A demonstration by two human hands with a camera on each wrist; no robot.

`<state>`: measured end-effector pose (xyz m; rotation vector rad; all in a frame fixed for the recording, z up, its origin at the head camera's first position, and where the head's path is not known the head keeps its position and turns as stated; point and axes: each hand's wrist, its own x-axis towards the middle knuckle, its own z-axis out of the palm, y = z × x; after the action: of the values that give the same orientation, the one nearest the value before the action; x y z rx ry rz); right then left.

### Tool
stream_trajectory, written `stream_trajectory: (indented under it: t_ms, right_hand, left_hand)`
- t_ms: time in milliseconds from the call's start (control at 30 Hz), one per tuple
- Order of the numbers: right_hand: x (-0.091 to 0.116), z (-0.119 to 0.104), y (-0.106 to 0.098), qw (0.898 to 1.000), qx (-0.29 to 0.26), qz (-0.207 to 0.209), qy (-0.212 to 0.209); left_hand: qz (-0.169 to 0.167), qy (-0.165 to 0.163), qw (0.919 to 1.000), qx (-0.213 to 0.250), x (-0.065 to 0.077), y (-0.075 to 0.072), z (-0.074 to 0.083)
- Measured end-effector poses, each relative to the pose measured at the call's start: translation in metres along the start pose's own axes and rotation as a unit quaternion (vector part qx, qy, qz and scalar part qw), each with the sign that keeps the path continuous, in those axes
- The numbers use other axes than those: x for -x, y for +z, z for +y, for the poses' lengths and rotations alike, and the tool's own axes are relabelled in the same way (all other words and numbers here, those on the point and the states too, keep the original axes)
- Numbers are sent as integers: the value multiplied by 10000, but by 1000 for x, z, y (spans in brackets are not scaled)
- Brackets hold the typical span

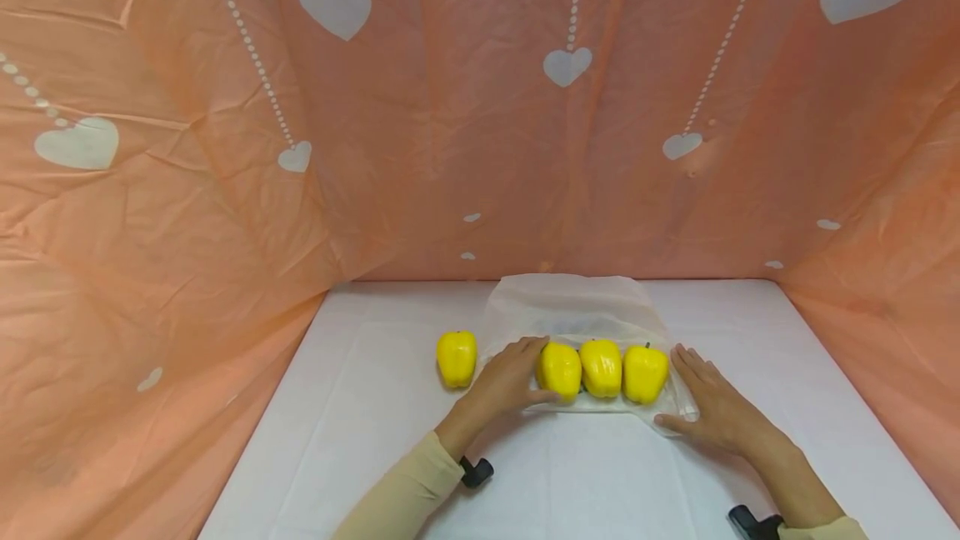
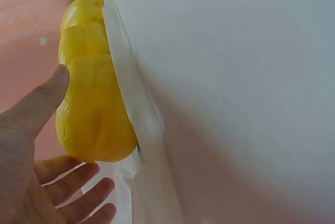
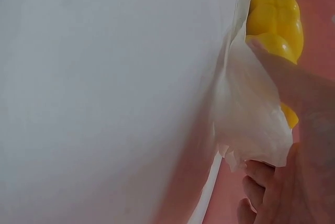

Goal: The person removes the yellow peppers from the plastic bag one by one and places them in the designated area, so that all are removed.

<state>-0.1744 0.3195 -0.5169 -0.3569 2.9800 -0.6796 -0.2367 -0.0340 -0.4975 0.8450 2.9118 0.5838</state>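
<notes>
Where peppers (image 1: pixel 601 367) bulge, they gleam yellow.

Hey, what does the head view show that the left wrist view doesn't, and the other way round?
Only the head view: the lone yellow pepper left of the row, and the beige sleeves.

Only the left wrist view: the palm side of the left hand, seen close up.

Both: the row of three yellow peppers, the thin white sheet and the orange backdrop.
</notes>
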Motion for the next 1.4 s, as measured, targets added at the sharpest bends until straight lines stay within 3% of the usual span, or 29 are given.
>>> stream_trajectory:
  t_ms: [267,867,1400]
  right_hand:
    - [-1,-2,1,10000,19,15,-23]
    - [0,-3,0,10000,18,-49,13]
    - [0,-1,2,10000,75,14,-21]
  left_hand:
    - [29,-122,9998,125,0,2,2]
    - [149,-35,9999,-46,2,4,-2]
    - [250,15,9997,-62,11,-5,-11]
